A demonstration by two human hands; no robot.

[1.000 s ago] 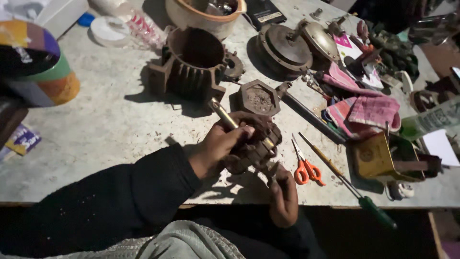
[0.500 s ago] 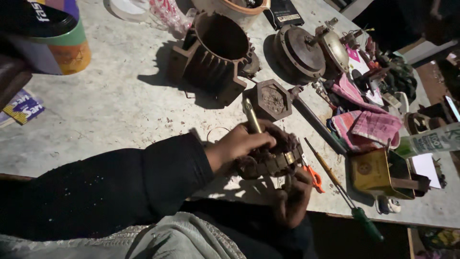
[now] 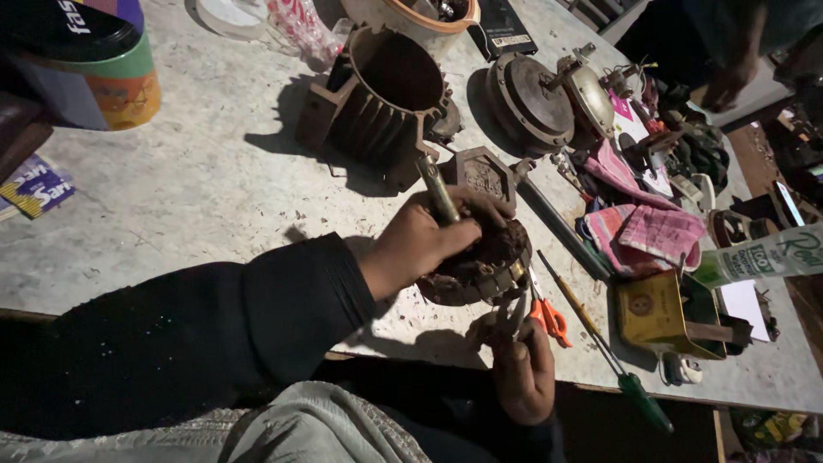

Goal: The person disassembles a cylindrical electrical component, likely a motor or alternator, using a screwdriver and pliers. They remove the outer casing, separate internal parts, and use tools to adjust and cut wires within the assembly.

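Two hands: both on one job at lower centre of the frame, right at the table's (image 3: 171,214) near edge.
Left hand (image 3: 424,244): curled over the top of the motor winding (image 3: 480,261), fingers wrapped round a thin metal rod (image 3: 437,190) that sticks up and back from the fist. Clenched, not loose.
Right hand (image 3: 525,373): below the table edge, fingers pinched on pale wire ends (image 3: 513,315) hanging off the winding. It's dark down there, so I can't swear it's wires and not a small tool.
Motor winding: a brown, grimy ring of iron and copper coil, sitting partly on the table and partly over the edge.
How it'll handle: looks heavy for its size and stiff as a block, but the copper loops and their varnish should scratch or bend easily. Greasy too, I'd guess.
Where to grab: around the solid outer ring, palm on top, not by the coil ends or the loose leads.
Nearby: orange-handled scissors (image 3: 549,319) just right of the winding, a green-handled screwdriver (image 3: 600,343) beside them, a yellow tin (image 3: 656,313) further right.
Behind: finned motor housing (image 3: 377,103) at upper centre, two round end covers (image 3: 549,99) to its right, pink cloth (image 3: 651,231) at right.
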